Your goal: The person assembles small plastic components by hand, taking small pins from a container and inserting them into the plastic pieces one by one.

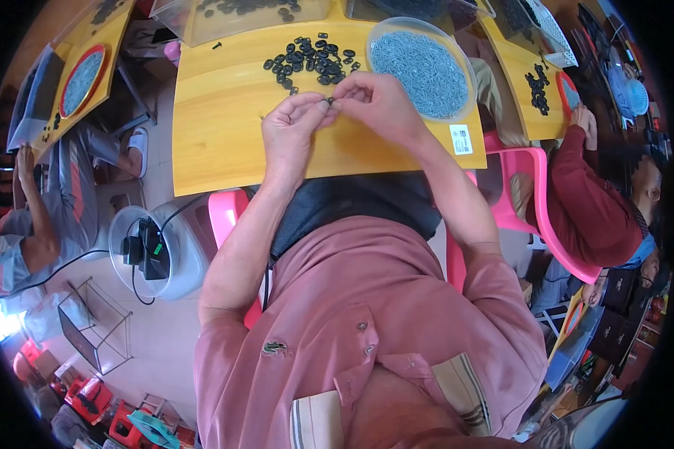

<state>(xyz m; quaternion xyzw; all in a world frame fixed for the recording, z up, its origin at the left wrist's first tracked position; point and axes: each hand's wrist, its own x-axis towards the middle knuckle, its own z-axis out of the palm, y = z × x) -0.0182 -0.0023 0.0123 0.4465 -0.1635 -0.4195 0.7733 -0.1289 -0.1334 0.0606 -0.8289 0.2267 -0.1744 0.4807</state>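
Observation:
Over the yellow table, my left hand and my right hand meet with their fingertips pinched together. Between them is a small dark part, mostly covered by the fingers, so its exact kind does not show. Just beyond my hands lies a loose pile of small black oval parts with holes. To the right of the pile, close to my right hand, a round clear tray holds a heap of small bluish-grey screws.
Clear bins with more black parts stand along the far edge. One dark piece lies alone at the far left. A white label sticks near the right corner. People work at tables on both sides; a white bucket holds power adapters.

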